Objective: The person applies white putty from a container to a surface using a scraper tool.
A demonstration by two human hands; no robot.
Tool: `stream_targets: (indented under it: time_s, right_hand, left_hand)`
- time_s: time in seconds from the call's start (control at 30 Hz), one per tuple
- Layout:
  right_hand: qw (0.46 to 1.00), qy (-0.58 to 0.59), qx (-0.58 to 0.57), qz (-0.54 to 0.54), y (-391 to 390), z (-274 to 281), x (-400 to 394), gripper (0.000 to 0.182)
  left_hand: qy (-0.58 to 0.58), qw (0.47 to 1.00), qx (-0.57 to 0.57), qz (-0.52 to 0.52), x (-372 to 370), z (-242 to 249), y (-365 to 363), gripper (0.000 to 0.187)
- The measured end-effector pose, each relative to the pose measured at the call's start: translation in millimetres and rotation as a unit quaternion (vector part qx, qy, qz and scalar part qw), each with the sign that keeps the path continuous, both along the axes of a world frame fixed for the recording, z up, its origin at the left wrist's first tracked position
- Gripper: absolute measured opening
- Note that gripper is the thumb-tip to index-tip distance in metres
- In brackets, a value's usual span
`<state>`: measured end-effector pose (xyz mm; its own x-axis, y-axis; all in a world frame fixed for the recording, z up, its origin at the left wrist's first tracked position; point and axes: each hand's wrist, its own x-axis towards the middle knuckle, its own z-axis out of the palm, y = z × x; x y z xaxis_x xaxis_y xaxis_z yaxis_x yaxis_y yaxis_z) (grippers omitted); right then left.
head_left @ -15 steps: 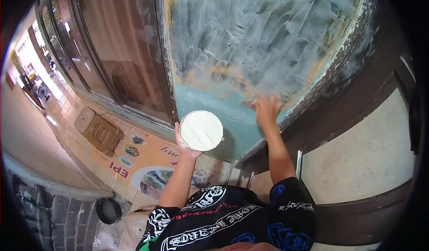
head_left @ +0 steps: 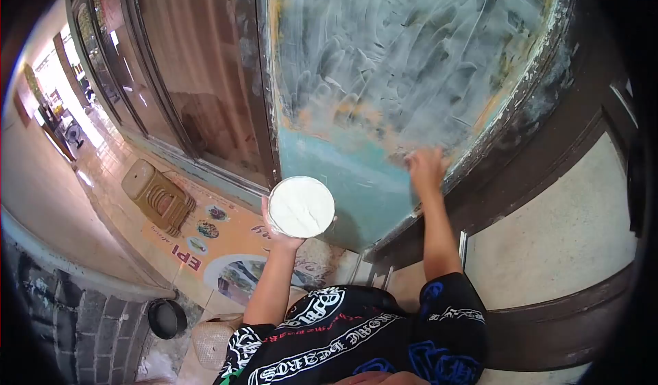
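Observation:
A round tub of white paste [head_left: 301, 207] rests in my left hand [head_left: 279, 237], whose fingers wrap round its side and underside. My right hand [head_left: 428, 172] is against the wall panel [head_left: 336, 172], near its right edge, with the fingers bent toward the surface. What those fingers hold, if anything, is hidden. Above the hand the panel is covered in streaky grey-white smears with orange patches along their lower edge; below, it is plain blue-green.
A brown plastic stool [head_left: 157, 196] stands on the left by a printed orange banner [head_left: 223, 237] on the floor. A black round basin [head_left: 166, 318] sits near a grey block wall [head_left: 96, 330]. Dark wooden frames [head_left: 507, 213] run along the right.
The whole view has shifted slightly. My right hand appears a little further right along the lower edge of the smears. My left hand still holds the tub.

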<state>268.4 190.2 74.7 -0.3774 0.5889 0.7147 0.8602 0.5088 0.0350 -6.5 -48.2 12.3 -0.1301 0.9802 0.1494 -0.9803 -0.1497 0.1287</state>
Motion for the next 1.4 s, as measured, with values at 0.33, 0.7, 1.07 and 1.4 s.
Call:
stream_targets:
  time_s: [0.33,0.7,1.07,1.4]
  right_hand:
    - [0.996,0.036,-0.069,0.051,-34.1,-8.0,9.3,0.012]
    - [0.996,0.077,0.013,0.04,-28.9,33.2,28.0,0.016]
    - [0.995,0.098,0.0,0.017,-2.4,44.4,15.0,0.011]
    - [0.993,0.037,-0.078,0.08,-16.0,-53.6,-11.5,0.015]
  left_hand:
    - [-0.007,1.0,0.013,-0.004,2.0,-5.8,8.1,0.091]
    - [0.017,1.0,-0.014,-0.015,4.0,-11.6,16.4,0.091]
    - [-0.012,0.999,-0.003,-0.032,2.5,-2.5,13.8,0.093]
    - [0.025,0.999,-0.017,-0.012,0.9,-1.6,12.6,0.09]
